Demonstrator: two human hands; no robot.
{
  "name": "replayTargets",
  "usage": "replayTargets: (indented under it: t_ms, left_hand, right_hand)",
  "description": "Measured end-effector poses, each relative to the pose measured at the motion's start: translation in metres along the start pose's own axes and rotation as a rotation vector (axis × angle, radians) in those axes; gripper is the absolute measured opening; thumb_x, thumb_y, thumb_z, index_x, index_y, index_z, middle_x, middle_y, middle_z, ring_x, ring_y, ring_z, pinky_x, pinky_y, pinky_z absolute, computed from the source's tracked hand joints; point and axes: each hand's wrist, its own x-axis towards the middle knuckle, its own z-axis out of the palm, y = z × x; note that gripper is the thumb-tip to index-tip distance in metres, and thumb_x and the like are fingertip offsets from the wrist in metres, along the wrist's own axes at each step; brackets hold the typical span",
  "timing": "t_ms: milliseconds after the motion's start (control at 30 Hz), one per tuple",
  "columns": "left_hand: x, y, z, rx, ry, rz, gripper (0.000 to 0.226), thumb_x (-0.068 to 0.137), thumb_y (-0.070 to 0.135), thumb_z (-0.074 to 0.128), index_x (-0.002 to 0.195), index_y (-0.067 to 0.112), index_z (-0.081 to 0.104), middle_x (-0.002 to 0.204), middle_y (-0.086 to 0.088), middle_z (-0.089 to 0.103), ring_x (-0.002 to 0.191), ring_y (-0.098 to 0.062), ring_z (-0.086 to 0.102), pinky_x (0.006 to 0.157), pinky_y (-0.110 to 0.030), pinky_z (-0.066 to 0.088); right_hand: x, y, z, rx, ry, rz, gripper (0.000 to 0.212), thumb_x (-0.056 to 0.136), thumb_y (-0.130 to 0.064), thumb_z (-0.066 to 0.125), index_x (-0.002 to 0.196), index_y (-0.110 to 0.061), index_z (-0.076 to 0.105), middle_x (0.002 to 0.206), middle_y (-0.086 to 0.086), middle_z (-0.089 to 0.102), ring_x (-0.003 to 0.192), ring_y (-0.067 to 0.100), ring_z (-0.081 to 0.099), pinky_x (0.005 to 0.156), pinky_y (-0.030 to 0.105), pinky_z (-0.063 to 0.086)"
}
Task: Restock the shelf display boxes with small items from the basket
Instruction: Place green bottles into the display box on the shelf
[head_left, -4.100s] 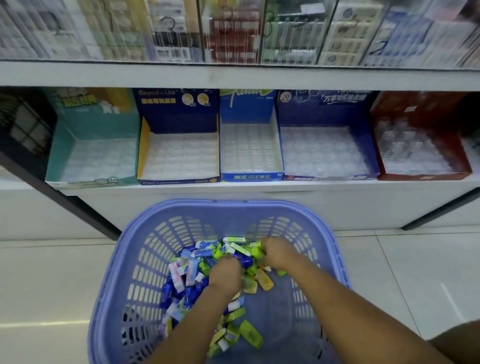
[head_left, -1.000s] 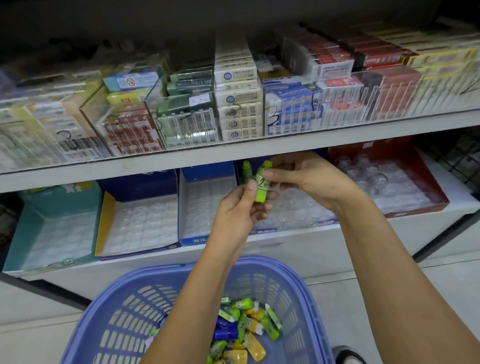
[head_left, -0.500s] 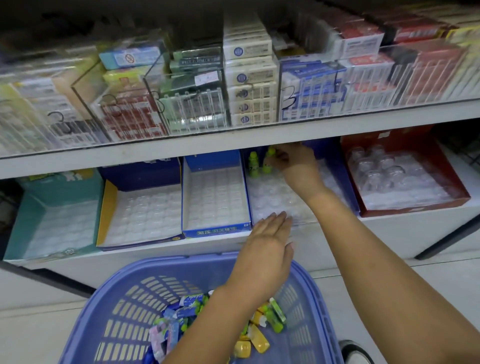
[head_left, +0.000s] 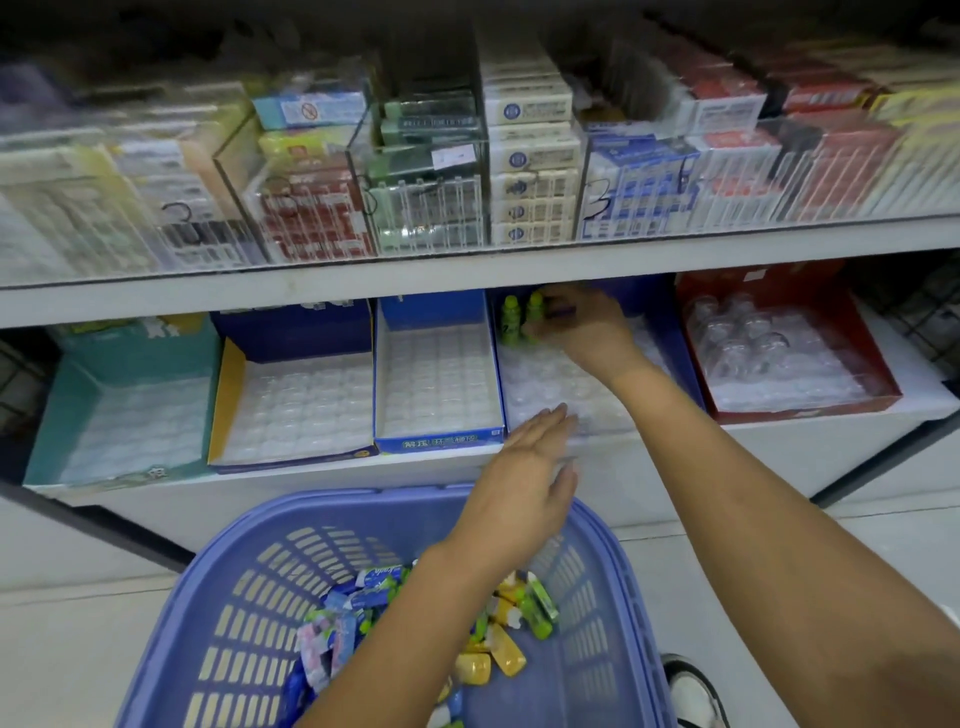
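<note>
A: Right hand (head_left: 584, 332). How do the fingers (head_left: 544, 326) lie?

B: Curled narrow, pinching a small green item (head_left: 535, 310). It stands upright at the rear left corner of the dark-blue display box (head_left: 675, 338), on that box's clear pocketed tray (head_left: 545, 384).

A: Anything next to it?

B: A second green item (head_left: 510, 317), upright, just to its left against the box wall. Cannot tell whether the two touch.

A: Left hand (head_left: 524, 478)?

B: Palm down, fingers (head_left: 553, 423) straight and close together, holding nothing. It hovers over the front edge of the lower shelf (head_left: 311, 475), fingertips at the front of the dark-blue box. The wrist is above the far rim of the basket (head_left: 322, 506).

A: Basket contents?

B: A heap of small wrapped items (head_left: 363, 608), blue, green and yellow, near the middle. The basket is purple-blue with slotted walls and sits on the floor (head_left: 78, 649) below the shelf.

A: Other boxes along the shelf?

B: From the left end: teal box (head_left: 52, 431), yellow-sided box (head_left: 226, 395), blue box (head_left: 439, 441), then the dark-blue one, then a red box (head_left: 800, 410) at the right end. All are lined with clear trays.

A: Above?

B: Upper shelf (head_left: 467, 280) with stacked cartons (head_left: 530, 156) behind clear dividers. They are blurred. A shoe (head_left: 693, 691) shows right of the basket.
</note>
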Motion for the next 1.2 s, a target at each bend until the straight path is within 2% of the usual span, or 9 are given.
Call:
replayTargets:
  t_ms: [67, 100, 200, 300, 433, 567, 767, 1033, 1200]
  left_hand:
    - [-0.016, -0.004, -0.006, -0.13, 0.138, -0.018, 0.036, 0.096, 0.026, 0.047, 0.132, 0.025, 0.051, 0.137, 0.011, 0.049, 0.123, 0.002, 0.042, 0.101, -0.002, 0.023]
    - [-0.025, -0.01, -0.006, -0.169, 0.186, -0.044, 0.029, 0.094, 0.029, 0.048, 0.121, 0.026, 0.057, 0.122, 0.013, 0.057, 0.11, 0.003, 0.051, 0.093, -0.006, 0.035]
    - [-0.049, -0.04, 0.0, -0.156, 0.077, -0.234, 0.017, 0.092, 0.029, 0.051, 0.099, 0.02, 0.063, 0.092, 0.008, 0.068, 0.085, -0.008, 0.063, 0.076, -0.024, 0.05]
    - [-0.074, -0.077, 0.019, 0.06, -0.209, -0.448, 0.019, 0.092, 0.02, 0.051, 0.1, 0.01, 0.065, 0.096, -0.01, 0.071, 0.092, -0.027, 0.064, 0.078, -0.035, 0.051]
    - [-0.12, -0.106, 0.05, 0.156, -0.458, -0.48, 0.029, 0.087, 0.007, 0.049, 0.112, 0.008, 0.062, 0.113, -0.013, 0.065, 0.106, -0.029, 0.059, 0.085, -0.033, 0.047]
    - [-0.143, -0.11, 0.079, 0.122, -0.606, -0.425, 0.04, 0.086, 0.002, 0.046, 0.124, 0.006, 0.056, 0.126, -0.018, 0.056, 0.117, -0.033, 0.053, 0.093, -0.037, 0.045]
    - [-0.145, -0.111, 0.105, 0.258, -0.529, -0.411, 0.053, 0.086, 0.004, 0.048, 0.138, 0.009, 0.037, 0.138, -0.009, 0.037, 0.125, -0.027, 0.041, 0.095, -0.04, 0.044]
    - [-0.126, -0.124, 0.12, 0.403, -0.464, -0.52, 0.03, 0.092, 0.007, 0.042, 0.12, 0.009, 0.05, 0.128, -0.009, 0.049, 0.112, -0.028, 0.055, 0.083, -0.041, 0.048]
    - [-0.118, -0.129, 0.131, 0.438, -0.461, -0.564, 0.028, 0.092, 0.005, 0.04, 0.117, 0.007, 0.052, 0.114, -0.009, 0.064, 0.103, -0.027, 0.064, 0.078, -0.036, 0.05]
  right_hand:
    - [-0.018, -0.016, -0.003, -0.046, 0.046, -0.024, 0.04, 0.075, -0.023, 0.076, 0.111, -0.013, 0.061, 0.106, 0.004, 0.067, 0.095, 0.018, 0.063, 0.082, 0.026, 0.048]
    - [-0.029, -0.025, -0.004, -0.084, 0.057, -0.047, 0.027, 0.076, -0.025, 0.075, 0.098, -0.014, 0.063, 0.098, 0.004, 0.068, 0.088, 0.017, 0.062, 0.08, 0.027, 0.048]
    - [-0.074, -0.05, 0.001, -0.187, -0.212, -0.071, 0.021, 0.076, -0.03, 0.075, 0.068, -0.016, 0.06, 0.067, 0.0, 0.064, 0.064, 0.013, 0.059, 0.065, 0.028, 0.05]
    - [-0.116, -0.052, 0.03, -0.473, -0.611, -0.025, 0.031, 0.077, -0.036, 0.073, 0.074, -0.006, 0.067, 0.069, 0.007, 0.07, 0.065, 0.02, 0.065, 0.064, 0.03, 0.051]
    - [-0.154, -0.005, 0.092, -0.806, -0.798, 0.048, 0.021, 0.082, -0.023, 0.066, 0.092, -0.006, 0.066, 0.088, 0.011, 0.067, 0.078, 0.024, 0.062, 0.066, 0.027, 0.046]
    - [-0.173, 0.055, 0.138, -0.914, -0.865, 0.173, 0.033, 0.086, -0.012, 0.06, 0.118, -0.004, 0.06, 0.122, 0.015, 0.061, 0.111, 0.028, 0.06, 0.088, 0.033, 0.048]
    - [-0.185, 0.1, 0.158, -0.785, -0.782, 0.251, 0.032, 0.09, -0.022, 0.054, 0.117, -0.007, 0.06, 0.123, 0.017, 0.061, 0.112, 0.031, 0.058, 0.087, 0.034, 0.046]
    - [-0.188, 0.119, 0.177, -0.895, -0.759, 0.337, 0.038, 0.096, -0.016, 0.041, 0.131, -0.006, 0.048, 0.129, 0.016, 0.055, 0.118, 0.033, 0.055, 0.092, 0.04, 0.047]
    - [-0.168, 0.098, 0.169, -0.873, -0.787, 0.157, 0.03, 0.09, -0.014, 0.053, 0.114, 0.0, 0.061, 0.121, 0.019, 0.061, 0.112, 0.032, 0.058, 0.092, 0.035, 0.046]
